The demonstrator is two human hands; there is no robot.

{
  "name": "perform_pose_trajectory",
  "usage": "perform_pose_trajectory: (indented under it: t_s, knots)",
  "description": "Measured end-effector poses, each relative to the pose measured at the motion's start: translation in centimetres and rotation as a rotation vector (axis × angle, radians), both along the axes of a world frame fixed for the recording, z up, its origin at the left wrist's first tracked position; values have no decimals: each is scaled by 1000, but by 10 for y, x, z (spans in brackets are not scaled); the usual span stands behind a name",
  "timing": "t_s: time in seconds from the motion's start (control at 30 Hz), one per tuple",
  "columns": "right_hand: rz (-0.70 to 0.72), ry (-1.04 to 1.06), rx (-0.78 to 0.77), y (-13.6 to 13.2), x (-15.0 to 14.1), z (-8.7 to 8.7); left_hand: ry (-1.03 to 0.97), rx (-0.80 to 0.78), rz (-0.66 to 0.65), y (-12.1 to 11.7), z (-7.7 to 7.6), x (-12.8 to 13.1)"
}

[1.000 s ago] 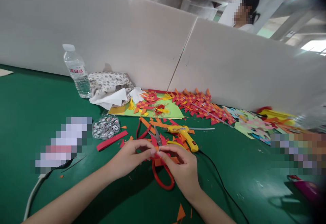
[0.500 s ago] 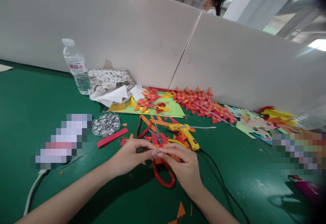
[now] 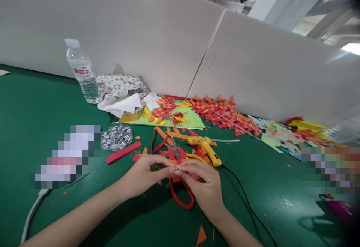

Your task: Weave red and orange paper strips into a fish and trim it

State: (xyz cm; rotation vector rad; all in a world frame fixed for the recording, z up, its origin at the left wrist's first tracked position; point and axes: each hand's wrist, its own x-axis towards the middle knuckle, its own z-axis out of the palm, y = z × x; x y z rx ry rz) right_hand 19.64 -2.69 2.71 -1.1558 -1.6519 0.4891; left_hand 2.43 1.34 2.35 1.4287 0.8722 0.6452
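Note:
My left hand point(image 3: 146, 174) and my right hand point(image 3: 202, 181) meet fingertip to fingertip, both in a pinch. Between the fingertips shows a tiny white and dark googly eye point(image 3: 177, 168), mostly covered. Right behind the fingers is a woven red and orange paper piece point(image 3: 176, 178), partly hidden by them; whether they touch it I cannot tell. Red-handled scissors point(image 3: 182, 198) lie under the hands, blades pointing away from me. Just beyond my right hand rests a yellow glue gun point(image 3: 206, 145) with a clear glue stick in its back.
A bag of googly eyes point(image 3: 116, 137) and a red paper strip point(image 3: 123, 153) lie left of centre. Woven paper fish point(image 3: 222, 112) are heaped by the partition point(image 3: 140, 33). A water bottle point(image 3: 83, 72) stands at the back left. The glue gun's cord point(image 3: 247, 202) runs along the right.
My hands keep the same pinch and have barely moved. The view has shifted slightly. In the background, a person beyond the partition has moved left and lower.

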Motion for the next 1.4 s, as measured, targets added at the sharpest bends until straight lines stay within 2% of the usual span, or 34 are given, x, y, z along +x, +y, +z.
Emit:
perform_pose_trajectory:
  t_s: [0.67,1.17,1.4]
  knots:
    - [26,81,53,-3,-5,4,-64,17,-21,0,0,-3]
    - [19,123,63,-5,-6,-3,-79,78,-47,-4,2,-3]
    - [46,134,59,-6,-5,-1,-116,33,-59,-2,-1,-3]
